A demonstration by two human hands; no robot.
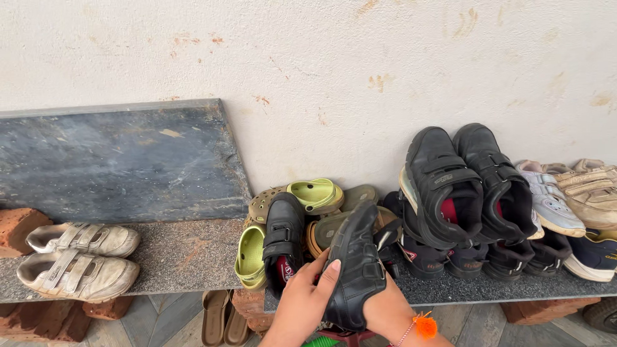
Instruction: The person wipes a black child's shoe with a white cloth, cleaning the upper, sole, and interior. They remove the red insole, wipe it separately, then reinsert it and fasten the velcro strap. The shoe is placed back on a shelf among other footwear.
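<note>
Black and strapped, the shoe (357, 266) is held in both hands at the front edge of the stone shelf (186, 254), near its middle, tilted with its toe up toward the wall. The left hand (307, 297) is wrapped on the shoe's left side, thumb lying up along the upper and fingers curled behind it. The right hand (385, 308) grips the heel end from the right; its fingers are hidden behind the shoe, and an orange tassel (425, 324) hangs on a thread at that wrist. Just left of the held shoe a second black shoe (283, 241) stands on the shelf, touching a green clog (250, 257) at the front edge. Behind them another green clog (316, 194) lies on a heap of olive clogs (360, 196) against the wall. Toward the right end, a pair of black shoes (472, 183) leans on a row of dark shoes, with white and beige shoes (572, 196) beyond them. At the left end two white shoes (80, 257) lie side by side, next to a brick (18, 226). A dark slab (119, 160) leans on the wall behind the shelf's left part. Brown sandals (223, 318) sit on the floor under the front edge.
</note>
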